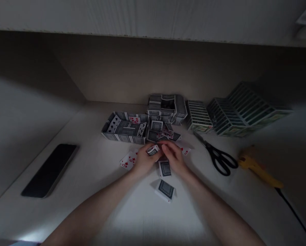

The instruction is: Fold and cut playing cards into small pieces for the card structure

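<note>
My left hand (144,160) is closed on a playing card (153,150) that looks bent, its patterned back partly showing. My right hand (175,156) meets it from the other side, thumb and fingers curled close to the card; whether they grip it is hard to see. Face-up red-suited cards (128,160) lie beside my left hand, and another card (185,150) pokes out past my right. Below the hands are two folded cards, one (165,168) between the wrists and one (166,190) nearer me. More cards (157,126) are scattered just beyond my fingers.
An open tray built of cards (124,137) and a card-built box with an opening (167,108) stand behind. Stepped striped structures (242,112) are at right. Black scissors (220,159), a yellow glue gun (260,171) with a cord, and a phone (50,171) lie around. A shelf edge (153,36) overhangs.
</note>
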The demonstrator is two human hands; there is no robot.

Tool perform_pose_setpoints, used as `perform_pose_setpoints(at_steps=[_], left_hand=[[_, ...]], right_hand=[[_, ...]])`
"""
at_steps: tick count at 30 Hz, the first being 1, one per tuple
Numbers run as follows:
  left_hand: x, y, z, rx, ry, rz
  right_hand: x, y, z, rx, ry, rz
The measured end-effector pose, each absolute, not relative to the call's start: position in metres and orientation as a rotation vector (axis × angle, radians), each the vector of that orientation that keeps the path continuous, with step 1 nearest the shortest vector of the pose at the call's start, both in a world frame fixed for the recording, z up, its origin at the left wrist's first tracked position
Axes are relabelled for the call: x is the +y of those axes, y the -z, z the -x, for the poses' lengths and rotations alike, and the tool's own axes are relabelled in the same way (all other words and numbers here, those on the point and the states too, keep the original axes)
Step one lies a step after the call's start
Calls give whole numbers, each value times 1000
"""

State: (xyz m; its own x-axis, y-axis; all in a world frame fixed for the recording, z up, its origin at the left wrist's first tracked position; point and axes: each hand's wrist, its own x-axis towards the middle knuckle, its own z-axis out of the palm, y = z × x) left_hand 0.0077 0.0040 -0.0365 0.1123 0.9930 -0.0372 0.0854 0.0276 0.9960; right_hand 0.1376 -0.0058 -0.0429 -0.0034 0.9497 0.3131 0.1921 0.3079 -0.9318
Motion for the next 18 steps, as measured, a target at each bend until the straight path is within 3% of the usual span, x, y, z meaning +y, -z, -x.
perform_pose_setpoints(at_steps=[8,18], left_hand=[[16,44,2,1350,-852,-1582],[25,34,14,1116,-636,-1599]], right_hand=[[-2,47,-133,-1501,-720,1096],[2,46,-130,-1248,-1060,1260]])
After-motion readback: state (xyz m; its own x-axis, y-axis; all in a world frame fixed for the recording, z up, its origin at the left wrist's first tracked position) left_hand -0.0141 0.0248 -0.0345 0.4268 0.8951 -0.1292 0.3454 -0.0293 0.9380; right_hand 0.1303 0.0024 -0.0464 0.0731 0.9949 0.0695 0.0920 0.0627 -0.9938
